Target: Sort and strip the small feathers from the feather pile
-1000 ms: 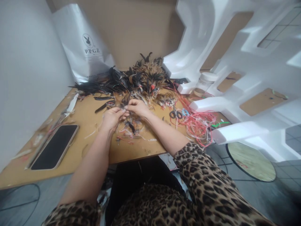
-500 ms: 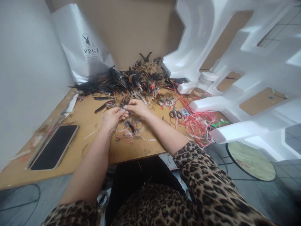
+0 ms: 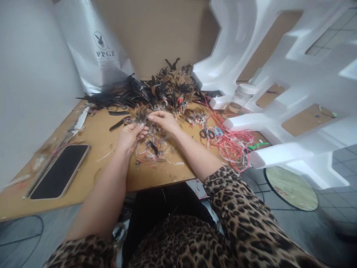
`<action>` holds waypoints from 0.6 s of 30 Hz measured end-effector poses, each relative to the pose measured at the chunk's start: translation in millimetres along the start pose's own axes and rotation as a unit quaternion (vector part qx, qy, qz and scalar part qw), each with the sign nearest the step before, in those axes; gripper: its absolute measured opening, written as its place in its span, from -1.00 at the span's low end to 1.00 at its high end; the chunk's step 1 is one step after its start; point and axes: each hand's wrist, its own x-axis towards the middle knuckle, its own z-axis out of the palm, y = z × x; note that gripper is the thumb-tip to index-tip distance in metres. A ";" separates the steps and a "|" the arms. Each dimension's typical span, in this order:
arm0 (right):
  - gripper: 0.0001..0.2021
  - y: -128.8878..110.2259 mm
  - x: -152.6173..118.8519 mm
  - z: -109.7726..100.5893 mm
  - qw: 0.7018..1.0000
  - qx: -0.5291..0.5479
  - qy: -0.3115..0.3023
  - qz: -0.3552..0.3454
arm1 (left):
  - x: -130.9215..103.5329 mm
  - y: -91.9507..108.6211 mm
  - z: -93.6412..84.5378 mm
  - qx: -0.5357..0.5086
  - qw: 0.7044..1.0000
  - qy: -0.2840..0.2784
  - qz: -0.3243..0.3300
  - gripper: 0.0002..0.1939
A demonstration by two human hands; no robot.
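currently both hands meet over the middle of the brown table (image 3: 92, 149), just near of the big feather pile (image 3: 170, 87). left hand (image 3: 129, 136) is curled closed, fingertips pinched on the lower end of a small brown feather tuft (image 3: 138, 113); the tuft stands up above the fingers, fanned toward the far side. right hand (image 3: 164, 121) is also closed, thumb and forefinger pinching at the same tuft from the right, touching the left hand's fingertips. whether the right hand holds a thread or only the feather base, cannot tell, too small and blurred.

under the hands lies a loose scatter of trimmed scraps (image 3: 152, 150), pale strips, red bits and a dark feather, on the table surface. black feathers (image 3: 106, 99) spread out to the far left of the pile. to the right of the hands, small scissors (image 3: 206, 133) lie flat, just beside a tangle of red string (image 3: 234, 145) that reaches the table's right edge. a jar with a white lid (image 3: 242, 97) stands far right against the white foam packing (image 3: 279, 74). a dark phone (image 3: 60, 172) lies face up on the near left of the table. a white bag (image 3: 95, 48) with a printed logo leans at the far left. leopard-print sleeves (image 3: 240, 212) cover the upper arms; forearms bare.
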 end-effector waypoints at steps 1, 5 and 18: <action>-0.73 0.5 3.1 -6.4 0.999 -0.011 0.031 -0.002 | 0.1 1.5 -0.1 -0.017 1.000 0.011 -0.006 -0.89; -0.82 10.9 14.4 -29.4 0.987 -0.138 0.086 -0.007 | 2.0 3.7 -1.7 -0.064 0.997 0.031 -0.019 -0.92; -0.85 20.2 4.3 -15.6 0.866 -0.498 0.040 0.018 | 2.6 4.2 -2.1 -0.100 0.994 0.034 -0.035 -0.93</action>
